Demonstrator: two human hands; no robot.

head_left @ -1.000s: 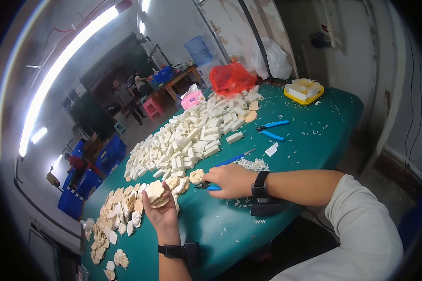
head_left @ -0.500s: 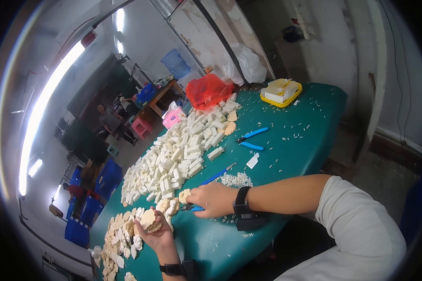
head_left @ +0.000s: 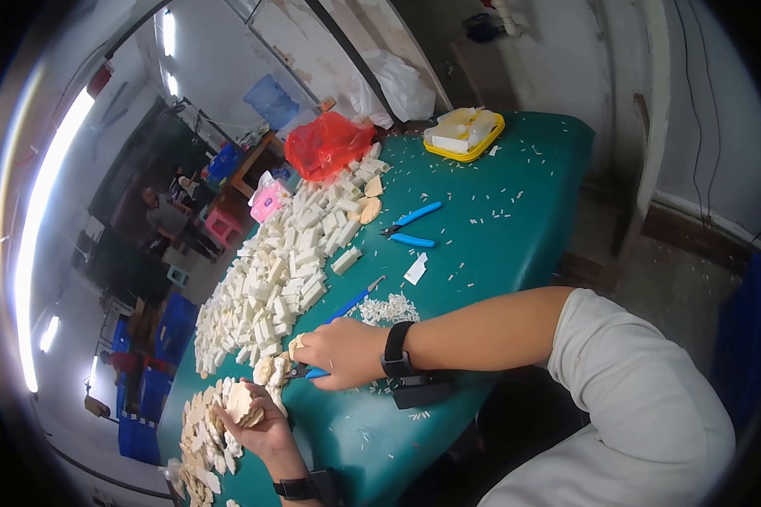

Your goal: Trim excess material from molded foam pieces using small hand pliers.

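My left hand [head_left: 266, 433] is closed around a small stack of flat, cream-coloured, rough-edged pieces [head_left: 243, 404], palm up at the near left of the table. To its right, my right hand [head_left: 347, 351] reaches down to the tabletop, its fingertips closed on another cream-coloured piece [head_left: 297, 345]. Blue-handled nippers [head_left: 316, 373] lie partly hidden under that hand, their dark jaws showing at its left. More cream pieces [head_left: 265, 368] sit between the two hands. A blue pen-like tool [head_left: 353, 300] with a thin tip lies just beyond my right hand.
White blocks [head_left: 271, 283] form a large heap on the green table [head_left: 482, 245]. Irregular cream pieces [head_left: 199, 435] pile up at the near left. Farther off are a second pair of nippers [head_left: 412, 226], white bits [head_left: 389, 309], a yellow tray [head_left: 465, 135] and a red bag [head_left: 328, 145].
The whole scene has shifted left and slightly up at the far side as my view turned. Both hands keep about the same places over the table, each still closed on its pieces.
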